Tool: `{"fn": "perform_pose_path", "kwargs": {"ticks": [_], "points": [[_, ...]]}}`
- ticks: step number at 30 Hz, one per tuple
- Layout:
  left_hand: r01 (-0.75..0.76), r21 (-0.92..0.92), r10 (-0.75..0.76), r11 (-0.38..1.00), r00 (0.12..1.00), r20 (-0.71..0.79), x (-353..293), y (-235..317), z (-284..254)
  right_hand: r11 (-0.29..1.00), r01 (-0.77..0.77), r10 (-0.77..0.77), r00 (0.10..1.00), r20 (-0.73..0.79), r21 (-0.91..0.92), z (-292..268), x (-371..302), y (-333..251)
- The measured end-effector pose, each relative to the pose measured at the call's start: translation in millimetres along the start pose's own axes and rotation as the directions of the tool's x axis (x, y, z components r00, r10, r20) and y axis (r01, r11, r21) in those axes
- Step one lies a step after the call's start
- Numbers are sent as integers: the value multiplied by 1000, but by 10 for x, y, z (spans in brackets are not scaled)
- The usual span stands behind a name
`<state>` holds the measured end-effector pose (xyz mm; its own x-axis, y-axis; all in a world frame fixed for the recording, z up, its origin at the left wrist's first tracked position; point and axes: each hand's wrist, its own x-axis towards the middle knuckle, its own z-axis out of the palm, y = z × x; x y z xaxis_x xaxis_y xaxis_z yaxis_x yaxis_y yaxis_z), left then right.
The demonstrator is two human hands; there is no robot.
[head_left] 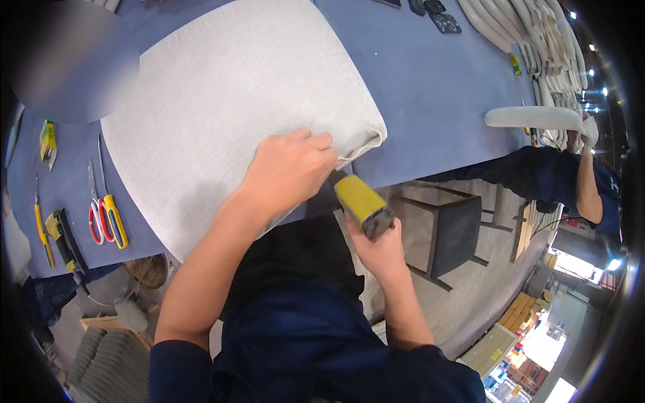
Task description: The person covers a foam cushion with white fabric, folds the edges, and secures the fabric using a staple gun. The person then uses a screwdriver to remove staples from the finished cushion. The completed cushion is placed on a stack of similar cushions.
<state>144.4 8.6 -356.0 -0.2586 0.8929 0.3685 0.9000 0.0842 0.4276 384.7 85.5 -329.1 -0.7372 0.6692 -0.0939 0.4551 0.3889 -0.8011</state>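
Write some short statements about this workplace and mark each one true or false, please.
1. The right hand holds a yellow-and-black tool. True.
2. The left hand holds the scissors. False: the left hand is on the pale fabric piece.
3. The red-handled scissors lie right of the pale fabric piece. False: they lie left of it.
4. The tabletop is blue. True.
5. The other person's hands are empty. False: a long pale piece is held.
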Motion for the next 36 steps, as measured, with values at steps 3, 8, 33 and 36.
{"fn": "perform_pose_path", "kwargs": {"ticks": [3,8,33,36], "points": [[-20,27,19,999,1000,19,63,30,-3,999,-28,28,1000,-10,30,9,92,-31],[-18,11,17,1000,1000,18,65,43,-165,1000,-10,10,1000,-22,-11,-5,40,-94],[39,-35,-40,999,998,-38,-86,48,-107,998,49,-49,999,-9,29,70,-110,92],[25,-24,-25,999,999,-29,-96,40,-56,996,86,-86,996,4,-16,80,-88,99]]}}
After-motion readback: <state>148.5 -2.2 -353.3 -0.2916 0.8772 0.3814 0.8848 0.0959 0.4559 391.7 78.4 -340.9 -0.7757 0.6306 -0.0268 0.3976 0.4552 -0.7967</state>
